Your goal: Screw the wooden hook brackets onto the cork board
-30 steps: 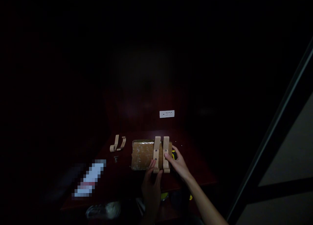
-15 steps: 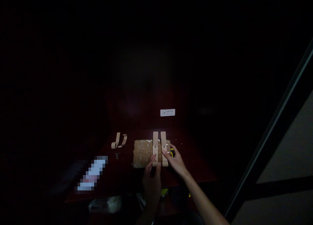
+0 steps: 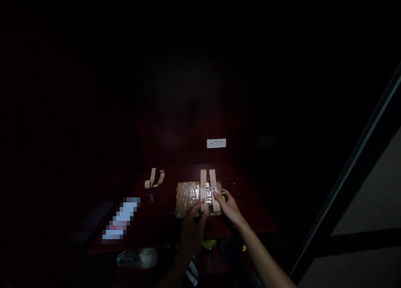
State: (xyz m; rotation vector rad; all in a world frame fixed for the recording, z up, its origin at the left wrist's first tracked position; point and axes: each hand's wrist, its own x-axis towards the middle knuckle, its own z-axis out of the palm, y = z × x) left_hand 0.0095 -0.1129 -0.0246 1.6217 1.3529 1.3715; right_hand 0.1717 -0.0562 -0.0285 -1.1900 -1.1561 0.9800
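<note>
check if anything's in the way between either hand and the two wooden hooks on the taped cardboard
Nothing visible is in the way. The left hand has finger and thumb about the lower end of the left hook, and the right hand has its thumb on the right hook.

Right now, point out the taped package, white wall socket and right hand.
Taped package point(image 3: 189, 195): head view, left part of its face.
White wall socket point(image 3: 216, 143): head view, its faceplate's middle.
Right hand point(image 3: 230, 207): head view, back of the hand.
</note>
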